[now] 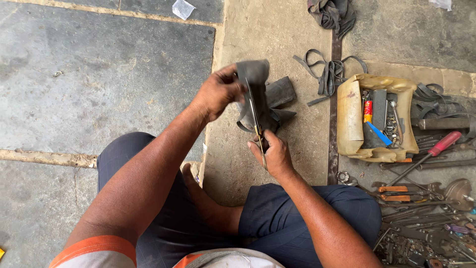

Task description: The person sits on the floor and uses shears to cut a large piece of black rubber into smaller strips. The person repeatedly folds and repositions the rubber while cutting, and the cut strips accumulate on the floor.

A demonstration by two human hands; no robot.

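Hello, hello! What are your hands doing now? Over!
Left hand pinching black rubber piece. Right hand working scissors through it. Nothing blocking.

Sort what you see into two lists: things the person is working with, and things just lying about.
In use: left hand, right hand, scissors, black rubber piece.

Lying about: cut-open yellow container of tools, red-handled screwdriver, rubber strips, loose tools.

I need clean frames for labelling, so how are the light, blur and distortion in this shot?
Head view: soft, even daylight, no hard shadows and no glare. The left hand and the black rubber piece it grips look slightly motion-blurred; the right hand with the scissors is sharper. The stone floor and the cut yellow container of tools are crisp. The wide lens bends the edges a little.
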